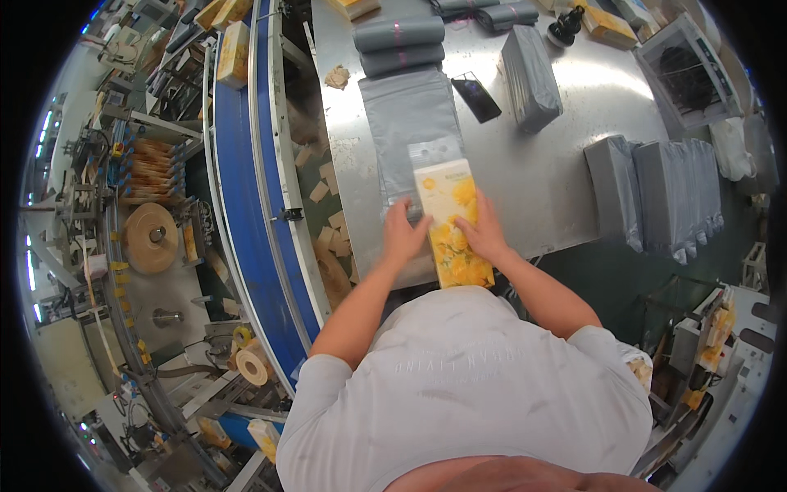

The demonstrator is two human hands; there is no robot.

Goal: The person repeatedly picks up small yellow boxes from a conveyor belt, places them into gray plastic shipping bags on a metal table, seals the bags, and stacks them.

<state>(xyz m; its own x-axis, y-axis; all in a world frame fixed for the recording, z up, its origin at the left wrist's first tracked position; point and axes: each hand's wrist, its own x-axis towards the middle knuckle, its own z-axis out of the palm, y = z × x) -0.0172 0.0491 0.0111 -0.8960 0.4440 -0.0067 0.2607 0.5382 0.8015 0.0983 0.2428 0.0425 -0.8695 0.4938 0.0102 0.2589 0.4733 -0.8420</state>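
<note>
A long tissue pack (pixel 452 234) printed with yellow flowers lies tilted at the table's near edge, close to my body. My right hand (pixel 484 231) grips its right side, thumb on the front. At the pack's left edge is my left hand (pixel 405 235), thumb and index finger apart, the thumb tip close to or touching the pack. Clear film with holes (pixel 434 152) sticks up from the pack's far end. Beneath and beyond it, flat grey plastic bags (pixel 410 107) are spread on the metal table (pixel 533 197).
Rolled grey bags (pixel 399 33) and a phone (pixel 475 97) lie farther back. Filled grey bags stand upright (pixel 531 78) and in a row (pixel 676 193) at right. A blue conveyor belt (pixel 246 172) runs along the left, carrying a yellow pack (pixel 234 56).
</note>
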